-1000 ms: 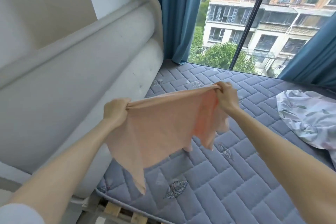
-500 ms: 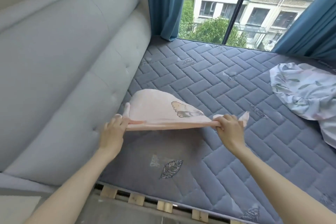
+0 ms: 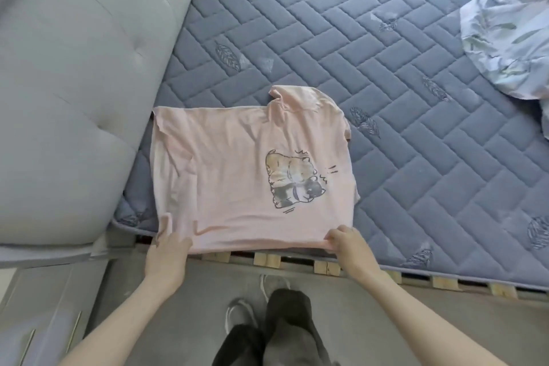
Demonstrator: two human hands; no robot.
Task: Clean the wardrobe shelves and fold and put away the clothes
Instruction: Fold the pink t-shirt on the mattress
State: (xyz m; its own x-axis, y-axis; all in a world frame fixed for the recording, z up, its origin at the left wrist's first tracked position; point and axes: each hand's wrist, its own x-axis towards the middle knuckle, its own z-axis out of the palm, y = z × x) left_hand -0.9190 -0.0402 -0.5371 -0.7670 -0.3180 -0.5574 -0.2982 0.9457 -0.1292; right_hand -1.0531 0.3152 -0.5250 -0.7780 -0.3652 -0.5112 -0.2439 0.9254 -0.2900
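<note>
A pink T-shirt (image 3: 225, 169) with a cartoon cat print lies spread flat on the blue quilted mattress (image 3: 371, 47), its near hem hanging over the mattress edge. One sleeve is bunched at the far side. My left hand (image 3: 169, 252) holds the hem's left corner. At the hem's right corner my right hand (image 3: 347, 244) pinches the fabric.
A grey padded headboard (image 3: 68, 74) runs along the left. A crumpled leaf-print cloth (image 3: 508, 44) lies on the mattress at the far right. Wooden bed slats (image 3: 267, 260) show under the mattress edge. My legs and shoes (image 3: 267, 324) stand on the grey floor.
The shirt, held up in the air a second ago, has been swung down and laid flat on the mattress. Both hands came back toward the near edge with the hem.
</note>
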